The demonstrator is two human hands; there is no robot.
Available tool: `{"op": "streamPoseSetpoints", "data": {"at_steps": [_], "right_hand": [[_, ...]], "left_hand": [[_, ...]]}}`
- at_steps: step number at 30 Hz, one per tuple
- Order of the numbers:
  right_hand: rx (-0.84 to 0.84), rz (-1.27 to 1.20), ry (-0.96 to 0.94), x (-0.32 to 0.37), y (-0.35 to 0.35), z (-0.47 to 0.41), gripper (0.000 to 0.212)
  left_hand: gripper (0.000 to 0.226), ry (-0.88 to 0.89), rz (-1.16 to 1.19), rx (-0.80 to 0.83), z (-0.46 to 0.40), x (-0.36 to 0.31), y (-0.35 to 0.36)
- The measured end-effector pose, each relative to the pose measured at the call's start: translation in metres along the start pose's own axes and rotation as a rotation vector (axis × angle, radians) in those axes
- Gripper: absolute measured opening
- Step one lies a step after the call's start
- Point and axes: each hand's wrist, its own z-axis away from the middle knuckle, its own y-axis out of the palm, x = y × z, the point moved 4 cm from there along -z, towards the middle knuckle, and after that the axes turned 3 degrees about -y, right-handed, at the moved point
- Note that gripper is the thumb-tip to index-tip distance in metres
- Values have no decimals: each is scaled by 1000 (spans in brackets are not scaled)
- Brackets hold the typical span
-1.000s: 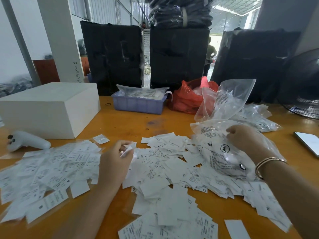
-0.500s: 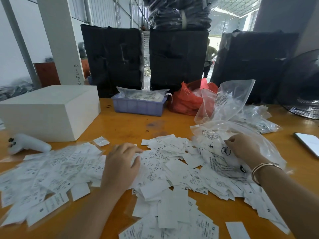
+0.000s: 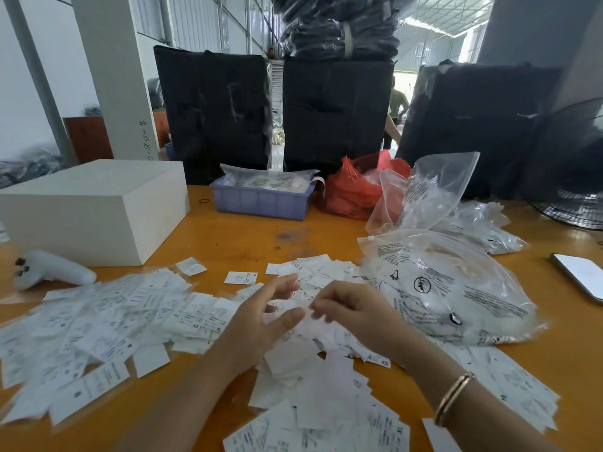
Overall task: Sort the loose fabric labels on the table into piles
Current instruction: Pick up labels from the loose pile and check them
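Fabric labels [image 3: 107, 324]: loose heaps across orange tabletop [image 3: 235, 236]. Left hand [image 3: 257, 318], right hand [image 3: 355, 318]: meeting mid-heap, each grip apparently pinching one blurred label [image 3: 305, 316] between them.

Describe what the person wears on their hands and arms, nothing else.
Both forearms are bare as far as the frame shows; no sleeve is in view. The left hand carries no ring, glove or band that can be seen. The right hand is also ungloved, and behind it on the wrist sits a thin gold-coloured bangle with a darker line along its middle. No watch shows.
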Motion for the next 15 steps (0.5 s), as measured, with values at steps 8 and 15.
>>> {"op": "streamPoseSetpoints", "data": {"at_steps": [8, 15], "right_hand": [[-203, -227, 46, -23, 13, -7, 14], [-69, 760, 161, -46, 22, -5, 38]], "left_hand": [[3, -85, 73, -142, -4, 5, -3], [6, -168, 285, -232, -3, 5, -10]]}}
